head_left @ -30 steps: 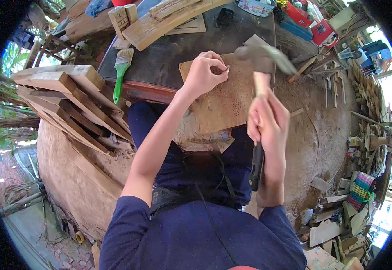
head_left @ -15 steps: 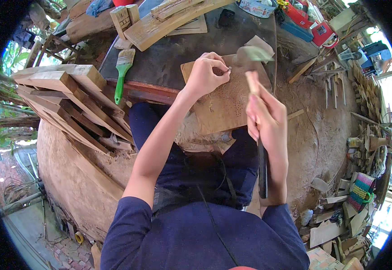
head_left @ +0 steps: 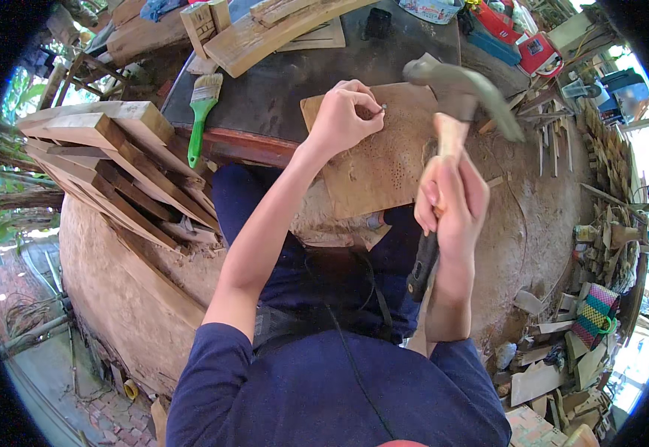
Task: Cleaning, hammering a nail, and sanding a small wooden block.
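My right hand [head_left: 452,195] grips a claw hammer [head_left: 455,86] by its wooden handle with a black lower grip. The metal head is raised above the right side of a thin wooden board [head_left: 369,175], its claw pointing right. The board lies partly on the dark table and partly over my lap, and small dark holes dot its surface. My left hand [head_left: 345,119] is over the board's far left part, thumb and forefinger pinched on a tiny metal piece, which looks like a nail head [head_left: 384,106]. Most of that piece is hidden by my fingers.
A green-handled paintbrush [head_left: 203,112] lies at the left edge of the dark table [head_left: 279,97]. Farther back are wooden planks [head_left: 265,41] and a black cup-like object [head_left: 376,24]. Stacked timber pieces [head_left: 115,141] stand at left; wood scraps [head_left: 540,384] cover the ground at right.
The hammer has risen and swung to the right, up and away from my left hand, and its head shows more clearly. My left hand stays nearly in place, still pinching.
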Demonstrator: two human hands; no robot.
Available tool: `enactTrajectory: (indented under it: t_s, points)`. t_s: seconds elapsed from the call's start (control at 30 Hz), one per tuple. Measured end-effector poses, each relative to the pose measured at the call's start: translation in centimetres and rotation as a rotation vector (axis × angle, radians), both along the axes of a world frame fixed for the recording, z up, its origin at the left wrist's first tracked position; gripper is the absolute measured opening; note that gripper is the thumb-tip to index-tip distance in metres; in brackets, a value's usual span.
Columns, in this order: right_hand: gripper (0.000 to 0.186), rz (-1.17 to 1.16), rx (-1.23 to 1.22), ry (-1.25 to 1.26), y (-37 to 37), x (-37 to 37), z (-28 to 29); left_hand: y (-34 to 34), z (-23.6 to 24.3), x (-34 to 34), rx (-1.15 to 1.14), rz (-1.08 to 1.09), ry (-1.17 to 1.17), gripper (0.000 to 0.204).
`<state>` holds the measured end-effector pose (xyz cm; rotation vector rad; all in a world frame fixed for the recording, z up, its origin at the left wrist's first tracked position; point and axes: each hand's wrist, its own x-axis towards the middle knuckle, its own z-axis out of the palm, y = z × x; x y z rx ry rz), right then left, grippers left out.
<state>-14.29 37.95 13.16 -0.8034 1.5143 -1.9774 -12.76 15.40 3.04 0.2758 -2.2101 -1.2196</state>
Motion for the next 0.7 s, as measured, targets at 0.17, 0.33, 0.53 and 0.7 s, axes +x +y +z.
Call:
enactTrajectory:
  t_s: [0.17,0.33,0.53,0.7]
  points:
    - [0.036,0.044,0.244,-0.187,-0.8,-1.0,1.0,-0.6,-0.6,0.4,-0.048,0.008,0.015,0.013]
    - [0.037,0.036,-0.032,0.002,0.4,-0.3,1.0,-0.1,0.1,-0.2,-0.033,0.012,-0.01,0.013]
    - [0.039,0.095,0.203,-0.18,-0.6,-0.7,1.6,-0.8,-0.1,0.3,-0.033,0.022,-0.031,0.014]
    - [0.039,0.043,0.059,-0.014,0.0,-0.4,0.7,-0.2,-0.2,0.0,-0.036,0.007,0.002,0.013]
